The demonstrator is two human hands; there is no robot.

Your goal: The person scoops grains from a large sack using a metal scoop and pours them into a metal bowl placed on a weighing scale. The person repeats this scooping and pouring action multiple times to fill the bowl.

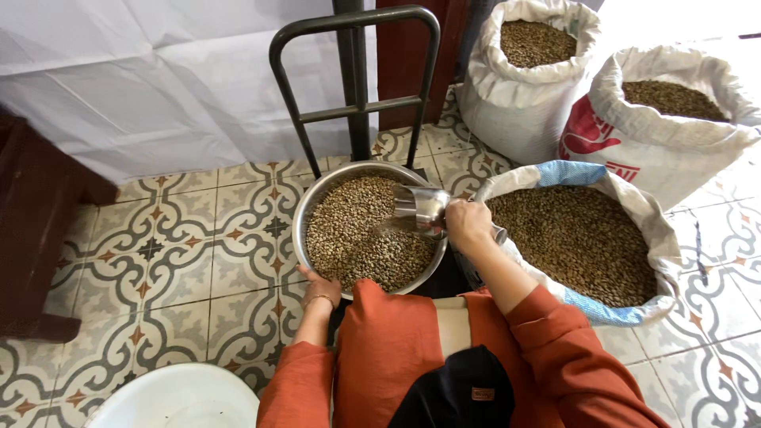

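A wide steel bowl (311,208) heaped with greenish-brown beans (357,238) stands on a platform scale in front of me. My right hand (468,222) grips the handle of a shiny metal scoop (420,211), tipped over the bowl's right side with beans spilling from it. My left hand (321,287) rests on the near rim of the bowl, a thin bracelet at the wrist. To my right, an open white sack (658,230) holds a large mass of the same beans.
The scale's dark metal frame (353,103) rises behind the bowl. Two more open bean sacks (523,95) (674,143) stand at the back right. A white round tub (174,396) sits at the lower left, a dark wooden bench (32,230) at the far left. The floor is patterned tile.
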